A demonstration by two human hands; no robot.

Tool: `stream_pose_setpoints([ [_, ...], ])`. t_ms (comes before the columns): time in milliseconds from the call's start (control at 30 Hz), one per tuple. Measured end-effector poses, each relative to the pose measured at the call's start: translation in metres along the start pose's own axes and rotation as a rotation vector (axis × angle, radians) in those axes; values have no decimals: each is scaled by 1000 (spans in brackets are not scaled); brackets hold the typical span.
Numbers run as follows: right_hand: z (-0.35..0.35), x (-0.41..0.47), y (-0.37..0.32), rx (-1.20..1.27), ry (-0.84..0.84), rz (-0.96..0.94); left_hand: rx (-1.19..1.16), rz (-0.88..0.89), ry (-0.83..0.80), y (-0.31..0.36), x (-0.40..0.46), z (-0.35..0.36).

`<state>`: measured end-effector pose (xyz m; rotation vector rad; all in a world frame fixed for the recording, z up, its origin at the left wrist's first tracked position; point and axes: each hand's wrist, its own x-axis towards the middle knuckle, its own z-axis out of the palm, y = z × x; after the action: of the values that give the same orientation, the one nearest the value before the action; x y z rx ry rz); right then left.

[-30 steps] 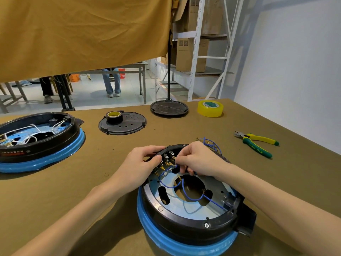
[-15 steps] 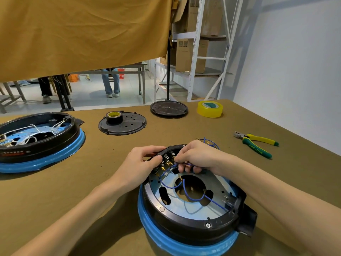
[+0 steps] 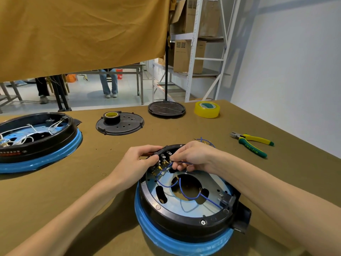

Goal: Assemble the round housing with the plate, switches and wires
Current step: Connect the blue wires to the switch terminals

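A round black housing [image 3: 177, 221] with a blue band sits upside down right in front of me. A shiny metal plate [image 3: 193, 207] with a centre hole lies inside it. Blue wires [image 3: 190, 195] loop across the plate to a row of switch terminals [image 3: 163, 162] at the far rim. My left hand [image 3: 136, 166] grips the housing's far left rim beside the switches. My right hand [image 3: 191, 157] pinches a blue wire end at the terminals. More blue wires [image 3: 204, 141] lie on the table just behind my right hand.
A second housing [image 3: 36, 141] with white wires stands at the left. A black cover plate [image 3: 127, 126] carries a black tape roll [image 3: 111, 117]. Farther back are a round stand base [image 3: 167, 109] and yellow tape [image 3: 207, 109]. Green-yellow pliers [image 3: 251, 143] lie at the right.
My right hand has shifted slightly along the switch terminals with the blue wire. The left hand stays on the rim. The view has dipped a little.
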<state>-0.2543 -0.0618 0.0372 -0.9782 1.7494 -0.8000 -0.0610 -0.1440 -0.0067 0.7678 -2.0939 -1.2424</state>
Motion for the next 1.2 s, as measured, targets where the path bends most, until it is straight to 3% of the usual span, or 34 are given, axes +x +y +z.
stream_pose_setpoints([
  [200, 4, -5, 7, -48, 54, -120, -29, 0, 40, 1, -2, 5],
  [400, 9, -28, 12, -681, 409, -491, -45, 27, 32, 0, -3, 6],
  [500, 16, -36, 10, -800, 417, -599, -62, 19, 34, -2, -3, 6],
  [700, 20, -27, 11, -838, 390, -568, -64, 7, 27, -1, -4, 6],
  [833, 16, -23, 19, -754, 375, -574, 59, 21, 145, -2, -4, 6],
  [1200, 16, -17, 22, -665, 350, -603, 32, 21, 183, -3, -5, 5],
])
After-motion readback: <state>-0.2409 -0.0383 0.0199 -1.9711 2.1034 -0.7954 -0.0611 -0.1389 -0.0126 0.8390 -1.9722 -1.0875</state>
